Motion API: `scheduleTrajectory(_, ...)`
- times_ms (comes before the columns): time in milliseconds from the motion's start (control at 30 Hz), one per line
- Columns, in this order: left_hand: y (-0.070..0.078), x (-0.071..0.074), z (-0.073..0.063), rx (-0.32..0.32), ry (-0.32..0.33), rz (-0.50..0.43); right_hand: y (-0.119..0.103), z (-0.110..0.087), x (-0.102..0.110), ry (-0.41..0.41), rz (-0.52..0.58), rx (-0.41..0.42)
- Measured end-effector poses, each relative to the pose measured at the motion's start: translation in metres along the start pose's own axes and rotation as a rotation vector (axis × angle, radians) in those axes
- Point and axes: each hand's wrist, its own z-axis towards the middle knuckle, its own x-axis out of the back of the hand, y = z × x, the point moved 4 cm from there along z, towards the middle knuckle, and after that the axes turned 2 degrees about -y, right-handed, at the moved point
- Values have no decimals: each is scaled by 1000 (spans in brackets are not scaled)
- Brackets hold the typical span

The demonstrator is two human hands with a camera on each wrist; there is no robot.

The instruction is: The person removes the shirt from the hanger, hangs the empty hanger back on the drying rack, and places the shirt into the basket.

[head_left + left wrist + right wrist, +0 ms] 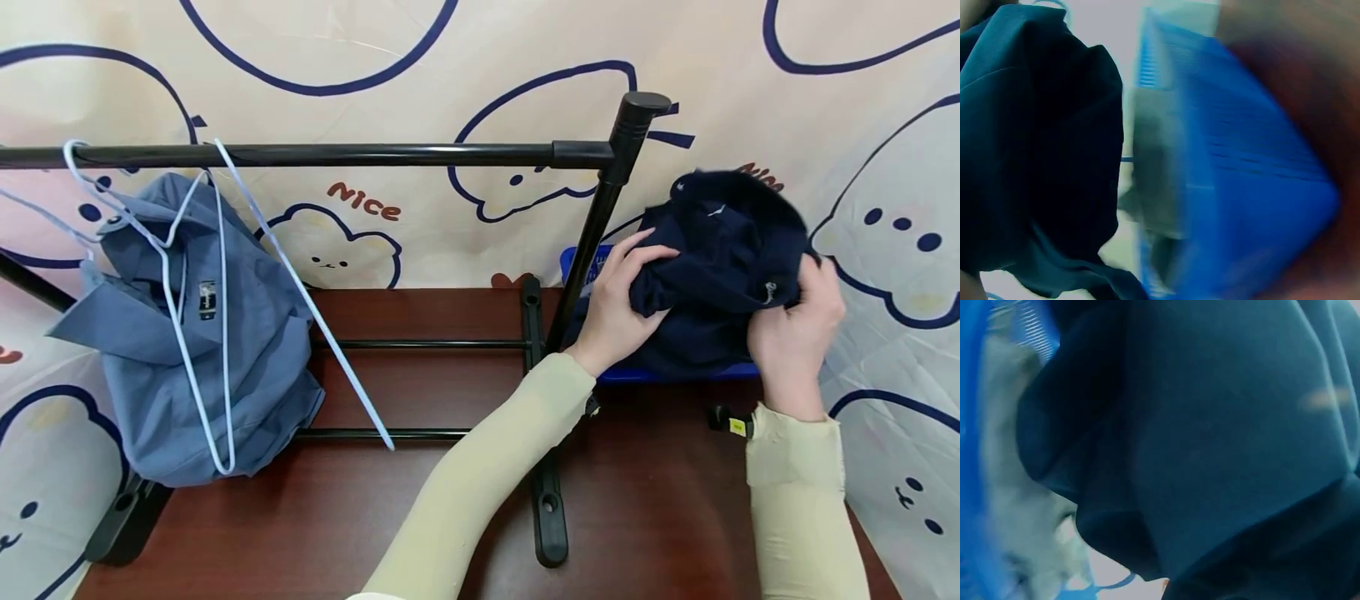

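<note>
Both hands hold a bunched dark navy garment (720, 242) with a small white mark on its front. My left hand (618, 300) grips its left side, fingers over the top fold and thumb beneath. At the lower right edge, my right hand (798, 333) grips the cloth, its fingertips hidden by the folds. Under the garment is a blue plastic basket (1254, 162), seen as a rim in the head view. The left wrist view shows grey-green cloth (1157, 162) inside it. Dark fabric (1229, 437) fills most of the right wrist view.
A black clothes rack (375, 156) spans the left and middle, its upright beside my left hand. Light blue hangers (303, 292) hang on its bar, near a blue-grey shirt (262, 358). Its foot (550, 508) stands on the brown tabletop (637, 500). A patterned curtain (420, 117) hangs behind.
</note>
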Motion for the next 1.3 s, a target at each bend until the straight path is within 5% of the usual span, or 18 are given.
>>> scheduleTrajectory(267,-47,-16,-38,415,-112,302,56,-15,-26,-395,-149,-210)
scheduleTrajectory(400,-49,-18,-40,519,-174,414,76,-18,-33,-542,-228,-304)
scheduleTrajectory(700,-22,-25,-42,523,-257,634,92,-20,-21,-601,-208,-424)
scheduleTrajectory(900,-15,-38,-53,418,-435,801,79,-24,-20,-595,-118,-336)
scheduleTrajectory(1033,-24,-43,-52,344,-522,888,80,-30,-32,-643,-96,-259)
scheduleTrajectory(1300,-61,-45,-52,477,-729,1013,106,-36,-61,-832,-183,-320)
